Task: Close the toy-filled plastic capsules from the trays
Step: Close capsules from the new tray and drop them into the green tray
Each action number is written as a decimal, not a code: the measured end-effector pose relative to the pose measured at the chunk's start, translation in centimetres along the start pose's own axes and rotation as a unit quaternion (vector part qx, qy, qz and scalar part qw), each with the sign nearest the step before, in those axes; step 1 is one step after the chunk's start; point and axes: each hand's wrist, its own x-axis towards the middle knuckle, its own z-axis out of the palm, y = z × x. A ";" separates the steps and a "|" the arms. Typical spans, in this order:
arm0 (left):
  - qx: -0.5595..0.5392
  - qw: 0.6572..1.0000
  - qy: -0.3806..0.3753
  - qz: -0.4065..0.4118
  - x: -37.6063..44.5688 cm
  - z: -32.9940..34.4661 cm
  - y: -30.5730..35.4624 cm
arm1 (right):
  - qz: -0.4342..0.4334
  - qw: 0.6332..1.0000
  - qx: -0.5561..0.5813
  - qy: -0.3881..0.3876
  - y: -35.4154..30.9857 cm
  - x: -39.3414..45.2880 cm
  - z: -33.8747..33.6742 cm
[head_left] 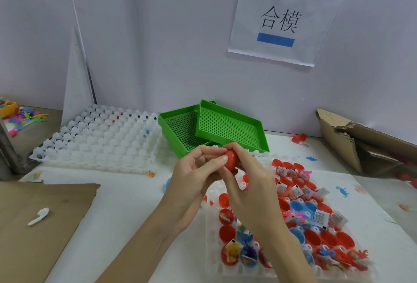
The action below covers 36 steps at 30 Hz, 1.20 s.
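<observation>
Both hands grip one red capsule [230, 159] above the tabletop [126, 194] — left hand [191, 181] pinching its near side, right hand [246, 183] curled round the far side. Filled tray [212, 226] lies beneath; green trays [228, 125] behind

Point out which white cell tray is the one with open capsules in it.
The near white tray under the right hand, packed with open red and blue capsule halves. The far white tray beside the green trays looks almost bare.
</observation>
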 end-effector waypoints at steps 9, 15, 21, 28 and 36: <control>-0.019 0.999 -0.008 -0.036 0.4 -0.4 -0.1 | 0.044 0.999 0.012 -0.011 -0.1 0.1 0.1; 0.001 1.000 -0.007 -0.024 0.6 -0.7 -0.7 | 0.058 0.998 0.031 -0.008 -0.5 0.0 -0.1; 0.035 0.999 0.020 0.011 1.0 -0.8 -1.7 | 0.084 0.995 0.043 -0.043 -0.3 0.1 -0.1; 0.152 0.986 0.045 0.056 1.4 -0.7 -2.3 | 0.178 0.979 -0.040 -0.089 -0.4 0.9 -2.1; 0.077 0.988 0.130 0.030 2.5 -2.7 -1.6 | 0.404 0.671 0.596 0.180 7.7 14.0 -11.7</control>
